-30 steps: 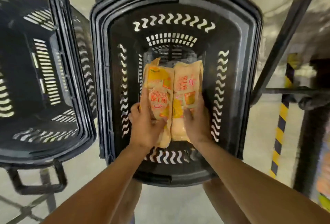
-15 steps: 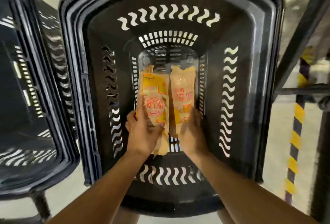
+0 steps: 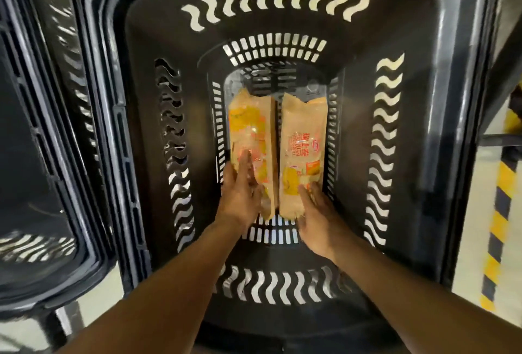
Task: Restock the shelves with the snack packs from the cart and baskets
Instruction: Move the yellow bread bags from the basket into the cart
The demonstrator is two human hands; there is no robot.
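Left hand (image 3: pixel 240 198): fingers straight, pressing left snack pack (image 3: pixel 250 139).
Right hand (image 3: pixel 319 221): fingers straight beside right snack pack (image 3: pixel 303 141).
Basket (image 3: pixel 423 43): side walls hug both packs; open floor at far end.

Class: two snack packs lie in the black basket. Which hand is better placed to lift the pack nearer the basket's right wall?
Right. The right hand already touches the near end of the right pack; the left hand is busy on the left pack.

Two snack packs (image 3: pixel 250 139) (image 3: pixel 303 141), two black baskets (image 3: pixel 466 71) (image 3: pixel 25 156), two hands (image 3: pixel 241 195) (image 3: pixel 322 221).
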